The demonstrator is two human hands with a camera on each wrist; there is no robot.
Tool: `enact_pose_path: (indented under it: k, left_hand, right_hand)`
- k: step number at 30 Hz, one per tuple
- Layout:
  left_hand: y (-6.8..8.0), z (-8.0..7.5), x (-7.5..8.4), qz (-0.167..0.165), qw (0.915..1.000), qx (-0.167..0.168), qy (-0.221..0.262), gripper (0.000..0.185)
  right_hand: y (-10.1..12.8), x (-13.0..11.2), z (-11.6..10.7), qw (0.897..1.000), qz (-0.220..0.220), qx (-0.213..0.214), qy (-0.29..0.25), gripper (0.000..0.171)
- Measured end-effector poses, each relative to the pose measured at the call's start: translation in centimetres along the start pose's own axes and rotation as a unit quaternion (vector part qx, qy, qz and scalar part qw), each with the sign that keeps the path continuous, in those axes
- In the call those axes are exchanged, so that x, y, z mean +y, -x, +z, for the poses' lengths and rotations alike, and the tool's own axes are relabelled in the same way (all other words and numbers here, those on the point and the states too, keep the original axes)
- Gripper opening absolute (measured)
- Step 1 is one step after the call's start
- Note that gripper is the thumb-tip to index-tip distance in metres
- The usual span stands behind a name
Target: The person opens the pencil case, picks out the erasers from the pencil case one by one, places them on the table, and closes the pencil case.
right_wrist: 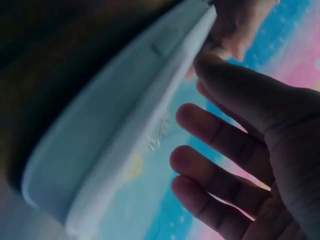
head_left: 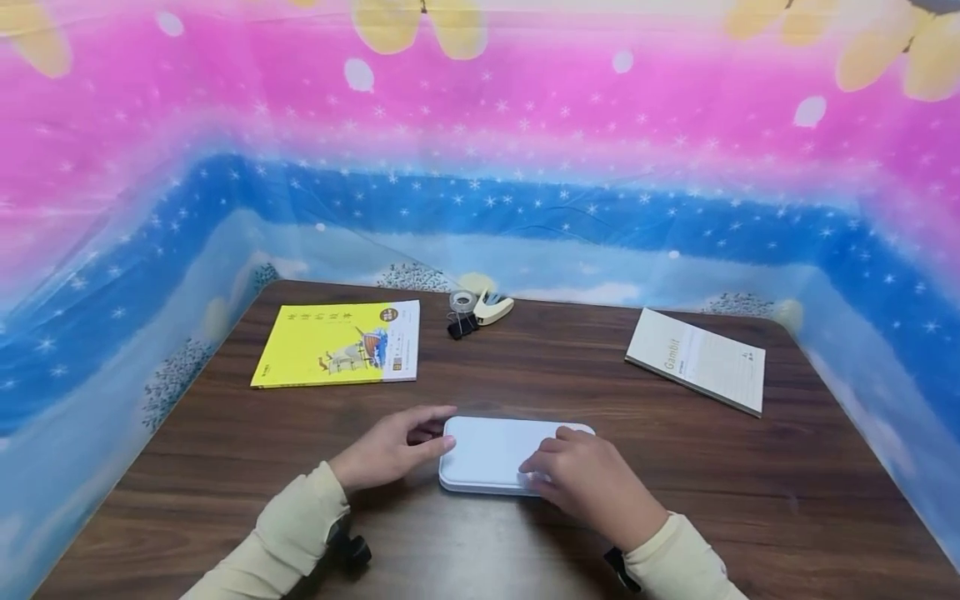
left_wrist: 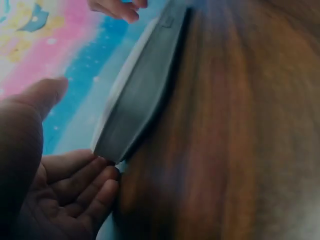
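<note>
A slim white case [head_left: 491, 454] with rounded corners lies closed on the wooden table, in front of the person. A small latch shows on its long side [right_wrist: 167, 40] in the right wrist view. At its left end, the left hand [head_left: 393, 446] has its thumb and fingers spread. In the left wrist view the left hand's fingertips [left_wrist: 102, 170] meet the case's end [left_wrist: 112, 145], while the thumb stands apart. Over the right part of the lid is the right hand [head_left: 581, 471], with its fingers loosely bent and its thumb near the front edge.
A yellow book [head_left: 322, 346] lies at the back left. At the back middle sit a roll of tape [head_left: 462, 302], a black binder clip [head_left: 462, 326] and a cream stapler-like tool [head_left: 493, 311]. A pale notebook [head_left: 697, 362] is at the back right. Printed cloth [head_left: 480, 200] surrounds the table.
</note>
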State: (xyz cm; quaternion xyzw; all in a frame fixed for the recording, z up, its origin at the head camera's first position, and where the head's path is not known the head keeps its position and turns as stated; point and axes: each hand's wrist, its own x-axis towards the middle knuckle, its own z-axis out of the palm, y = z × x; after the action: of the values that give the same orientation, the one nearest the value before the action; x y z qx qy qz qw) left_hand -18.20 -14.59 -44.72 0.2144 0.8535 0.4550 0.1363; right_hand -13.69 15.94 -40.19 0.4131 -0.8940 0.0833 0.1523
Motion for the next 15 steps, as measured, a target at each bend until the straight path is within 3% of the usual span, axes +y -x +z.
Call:
enact_pose_path:
  k: [4, 8, 15]
  left_hand:
    - [0.0, 0.7, -0.2, 0.009, 0.9994, -0.007, -0.032, 0.075]
    - [-0.2, 1.0, -0.1, 0.015, 0.9974, -0.005, -0.07, 0.093]
    - [-0.1, 1.2, -0.5, 0.037, 0.9961, -0.004, -0.08, 0.104]
  right_hand:
    - [0.2, -0.4, 1.0, 1.0, -0.013, -0.007, 0.019, 0.022]
    - [0.2, -0.5, 1.7, 0.999, -0.015, 0.018, 0.023, 0.028]
    - [0.1, -0.9, 2.2, 0.998, -0.02, 0.052, 0.034, 0.029]
